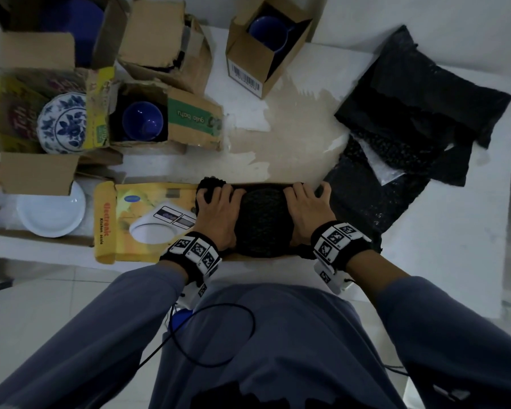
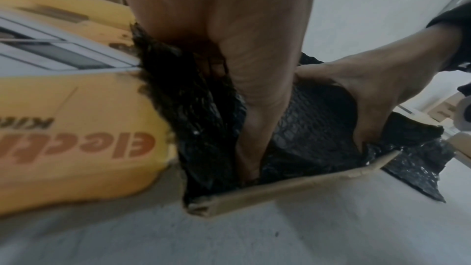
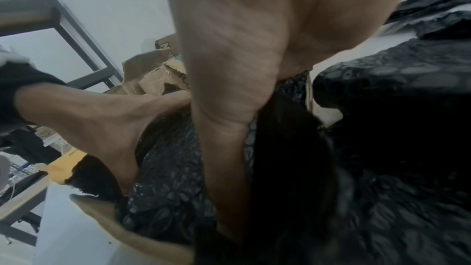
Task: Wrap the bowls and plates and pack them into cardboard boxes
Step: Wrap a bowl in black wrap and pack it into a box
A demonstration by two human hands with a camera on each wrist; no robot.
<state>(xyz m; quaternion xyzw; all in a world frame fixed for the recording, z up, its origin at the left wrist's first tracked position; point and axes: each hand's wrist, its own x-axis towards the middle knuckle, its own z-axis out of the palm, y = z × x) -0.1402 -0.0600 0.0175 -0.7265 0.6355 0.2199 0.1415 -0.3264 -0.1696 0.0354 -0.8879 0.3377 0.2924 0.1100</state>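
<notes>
- Head view: a black bubble-wrapped bundle (image 1: 261, 219) sits in an open cardboard box (image 1: 257, 256) at the counter's (image 1: 425, 261) near edge. The left hand (image 1: 216, 215) cups its left flank and the right hand (image 1: 309, 212) its right flank, fingers curled down over the far rim of the wrap. The dish inside is hidden, but it is probably ceramic: stiff, brittle and fairly heavy under a soft, slick skin, so opposite sides are the sensible hold.
- Left wrist view: the left hand's fingers (image 2: 251, 140) reach down between the wrap (image 2: 313, 128) and the box wall (image 2: 293, 186), pressed against the bundle. Loose wrap bunches by the yellow kitchen-scale box (image 2: 84, 128).
- Right wrist view: the right hand's fingers (image 3: 224, 178) lie along the bundle's side, wrapped around it, tips hidden in the dark folds (image 3: 288, 168). The plastic looks yielding, so a firm squeeze seems needed.
</notes>
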